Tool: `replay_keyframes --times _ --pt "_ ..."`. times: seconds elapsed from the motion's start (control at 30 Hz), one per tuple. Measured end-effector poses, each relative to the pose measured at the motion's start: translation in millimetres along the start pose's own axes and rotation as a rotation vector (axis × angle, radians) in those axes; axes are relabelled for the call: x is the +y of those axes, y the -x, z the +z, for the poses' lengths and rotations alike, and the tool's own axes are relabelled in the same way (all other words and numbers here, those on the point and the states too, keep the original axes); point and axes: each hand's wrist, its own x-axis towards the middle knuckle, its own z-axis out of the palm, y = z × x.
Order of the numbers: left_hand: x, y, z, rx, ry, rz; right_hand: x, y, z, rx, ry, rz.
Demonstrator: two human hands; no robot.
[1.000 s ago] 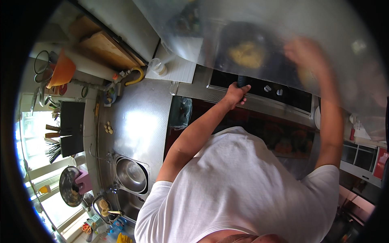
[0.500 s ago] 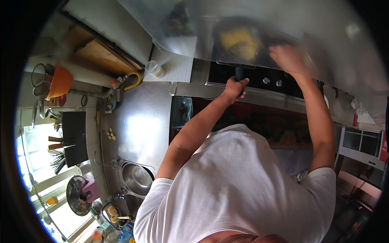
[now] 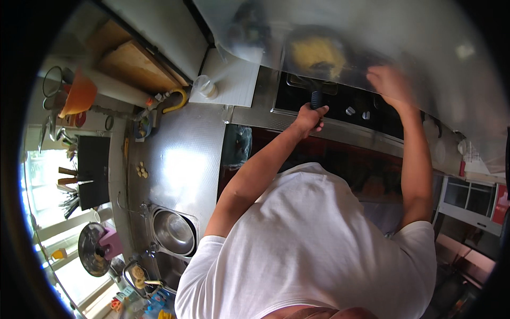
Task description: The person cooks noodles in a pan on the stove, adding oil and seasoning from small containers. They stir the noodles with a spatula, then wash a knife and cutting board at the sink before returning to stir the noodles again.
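My left hand (image 3: 309, 120) is closed around the black handle (image 3: 316, 99) of a frying pan. Through a hazy, translucent sheet the dark pan (image 3: 290, 59) appears over the stove (image 3: 340, 109), with yellow food (image 3: 313, 52) spread in it. A dark shape lies across the food's lower part, too blurred to name. To the right of the pan, my right hand (image 3: 392, 86) is partly behind the sheet. Its fingers are curled together, and what they hold, if anything, is lost in the haze.
A clear plastic cup (image 3: 205, 88) stands on a white board (image 3: 239, 80) left of the stove. The steel counter (image 3: 183, 143) runs toward a sink holding a metal basin (image 3: 174, 233). Two stove knobs (image 3: 357, 112) face me. The translucent sheet (image 3: 425, 48) overhangs the cooking area.
The pan has tipped or shifted slightly, and the yellow food has spread toward its lower right. My right hand has moved a little right and down. My left hand keeps its grip.
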Motion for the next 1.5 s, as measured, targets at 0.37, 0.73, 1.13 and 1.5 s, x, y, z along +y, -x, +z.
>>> replay_keyframes --times 0.37,0.73,1.13,1.5 --pt "4 5 2 0.026 -0.036 -0.016 33 -83 68 0.246 -0.150 -0.186" --pt "-2 2 -1 0.011 -0.013 -0.014 18 2 -18 -0.104 -0.360 0.256" --pt "8 6 5 0.018 -0.074 -0.044 13 14 41 0.093 0.109 -0.036" --pt "4 3 4 0.014 -0.053 -0.030 -10 -7 11 -0.095 0.246 0.037"
